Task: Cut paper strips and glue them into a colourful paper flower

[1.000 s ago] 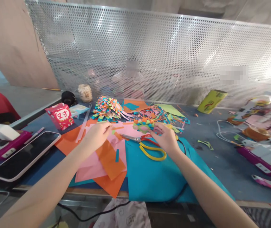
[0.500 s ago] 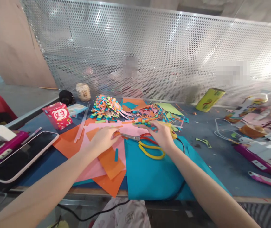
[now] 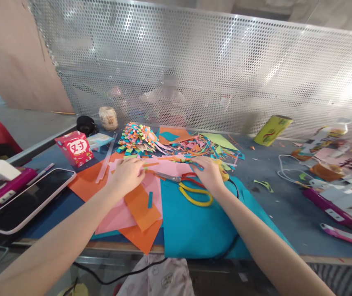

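Note:
My right hand (image 3: 208,173) is closed on a narrow multicoloured paper strip (image 3: 184,160) with blue, green and orange bits, right of centre. My left hand (image 3: 129,174) hovers over or rests on a pink paper sheet (image 3: 171,167); its fingers are bent together beside a thin orange paper strip (image 3: 151,165), and what they pinch is too small to make out. Between the hands lie scissors (image 3: 196,198) with yellow and red handles, their blades pointing left. A yellow glue gun (image 3: 224,172) is partly hidden behind my right hand.
A fringed paper flower ball (image 3: 137,137) stands behind my left hand, beside a heap of paper scraps (image 3: 199,146). Blue sheets (image 3: 200,234) cover the front. A phone (image 3: 30,201) and red box (image 3: 75,149) lie left; a yellow-green can (image 3: 272,130) stands right.
My left hand has moved left, away from the scissor tips, and its fingers now sit nearer the pink sheet's left part. My right hand has barely moved.

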`<state>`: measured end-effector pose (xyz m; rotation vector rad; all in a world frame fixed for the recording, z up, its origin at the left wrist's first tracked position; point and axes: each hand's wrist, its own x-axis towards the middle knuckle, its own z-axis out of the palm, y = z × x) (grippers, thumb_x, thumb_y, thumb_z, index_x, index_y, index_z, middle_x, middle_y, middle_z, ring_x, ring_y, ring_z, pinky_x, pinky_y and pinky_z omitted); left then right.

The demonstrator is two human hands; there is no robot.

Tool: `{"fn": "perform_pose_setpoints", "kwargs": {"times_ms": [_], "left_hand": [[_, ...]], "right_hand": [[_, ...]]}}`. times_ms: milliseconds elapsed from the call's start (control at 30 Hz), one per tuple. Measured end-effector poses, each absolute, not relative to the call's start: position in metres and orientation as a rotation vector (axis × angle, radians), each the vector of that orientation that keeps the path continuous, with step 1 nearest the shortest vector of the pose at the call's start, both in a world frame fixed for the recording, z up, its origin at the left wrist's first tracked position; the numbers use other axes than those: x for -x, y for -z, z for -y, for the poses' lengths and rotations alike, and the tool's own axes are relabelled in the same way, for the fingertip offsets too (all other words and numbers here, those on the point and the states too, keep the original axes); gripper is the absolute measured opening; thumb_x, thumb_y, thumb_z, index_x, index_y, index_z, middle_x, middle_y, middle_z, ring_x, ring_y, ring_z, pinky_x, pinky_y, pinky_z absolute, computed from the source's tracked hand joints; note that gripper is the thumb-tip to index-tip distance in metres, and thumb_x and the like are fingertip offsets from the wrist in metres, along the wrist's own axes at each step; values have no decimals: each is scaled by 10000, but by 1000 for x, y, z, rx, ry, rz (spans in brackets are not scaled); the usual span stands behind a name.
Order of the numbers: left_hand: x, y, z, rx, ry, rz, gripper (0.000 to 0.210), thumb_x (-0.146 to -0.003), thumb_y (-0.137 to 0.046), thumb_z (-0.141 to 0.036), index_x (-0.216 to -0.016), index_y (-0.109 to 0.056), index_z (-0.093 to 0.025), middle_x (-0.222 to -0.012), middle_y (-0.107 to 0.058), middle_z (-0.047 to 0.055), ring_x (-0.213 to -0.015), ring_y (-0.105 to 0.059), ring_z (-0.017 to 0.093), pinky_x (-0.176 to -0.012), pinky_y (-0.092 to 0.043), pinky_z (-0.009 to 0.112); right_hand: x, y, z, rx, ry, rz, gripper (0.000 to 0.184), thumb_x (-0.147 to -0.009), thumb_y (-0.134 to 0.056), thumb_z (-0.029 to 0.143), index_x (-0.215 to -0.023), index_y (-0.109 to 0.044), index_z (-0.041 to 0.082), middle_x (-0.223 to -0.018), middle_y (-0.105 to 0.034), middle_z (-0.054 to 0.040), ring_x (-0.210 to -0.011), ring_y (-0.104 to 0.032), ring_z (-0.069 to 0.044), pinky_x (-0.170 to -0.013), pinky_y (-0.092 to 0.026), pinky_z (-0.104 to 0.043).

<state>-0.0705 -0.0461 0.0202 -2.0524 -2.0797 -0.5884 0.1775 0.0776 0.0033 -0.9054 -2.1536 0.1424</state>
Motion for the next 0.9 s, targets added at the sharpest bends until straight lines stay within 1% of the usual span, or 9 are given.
{"fn": "perform_pose_setpoints", "kwargs": {"times_ms": [100,200,300,433,600,667,767,833,900], "left_hand": [[71,-23,40,2086,629,2027,367,-804,-495,-194,-1149,-614,-155,-1116,-668,120,-1088,-575,278,-938,-431,404],[72,-24,21,2227,544,1938,327,-820,-507,-230,-1117,-630,-167,-1079,-682,115,-1041,-601,254,-894,-449,356],[72,-21,0,2295,361,1909,308,-807,-530,-207,-1093,-643,-193,-1012,-702,106,-977,-630,248,-845,-459,339],[73,-13,-10,2273,314,1950,267,-826,-495,-189,-1032,-666,-196,-911,-718,107,-898,-659,233,-809,-468,315],[76,-8,-8,2256,309,1949,277,-823,-468,-154,-1014,-664,-196,-909,-716,102,-912,-656,217,-825,-466,299],[76,-10,-9,2249,306,1950,295,-822,-463,-152,-1046,-651,-193,-937,-712,104,-926,-652,217,-827,-469,297],[70,-17,-17,2249,311,1929,347,-833,-460,-174,-1151,-599,-171,-1103,-669,121,-1035,-613,230,-881,-456,310],[64,-21,-26,2254,312,1913,391,-836,-470,-198,-1216,-557,-155,-1193,-625,135,-1103,-575,248,-915,-442,325],[57,-21,-36,2254,304,1920,431,-836,-480,-204,-1262,-523,-154,-1168,-632,148,-1080,-587,261,-893,-454,333]], "right_hand": [[-175,-3,-77,882,-177,2208,247,-803,-530,180,-943,-723,241,-947,-716,-41,-939,-633,-208,-886,-482,-356],[-174,-3,-78,948,-186,2258,282,-800,-519,159,-983,-717,239,-973,-709,-46,-966,-628,-205,-903,-480,-351],[-176,-2,-78,1053,-204,2347,319,-795,-506,135,-1025,-705,233,-1050,-693,-54,-1051,-607,-212,-942,-464,-354],[-181,-5,-77,1095,-162,2455,410,-759,-489,81,-1105,-667,211,-1164,-651,-66,-1106,-584,-211,-970,-444,-336],[-192,-11,-83,1153,-90,2412,355,-823,-450,137,-1104,-660,191,-1140,-665,-70,-1099,-587,-221,-971,-435,-358],[-197,-15,-85,1178,-54,2390,345,-830,-433,135,-1078,-667,190,-1114,-676,-64,-1075,-594,-216,-962,-434,-347],[-204,-21,-84,1297,74,2317,343,-824,-434,137,-1080,-656,187,-1065,-686,-85,-1044,-592,-241,-927,-441,-361],[-210,-25,-82,1474,174,2241,318,-824,-477,197,-1098,-638,183,-1039,-682,-124,-1038,-584,-287,-884,-451,-402],[-216,-26,-80,1727,201,2160,348,-810,-546,317,-1109,-622,155,-1029,-667,-183,-1025,-583,-347,-820,-466,-447]]}}
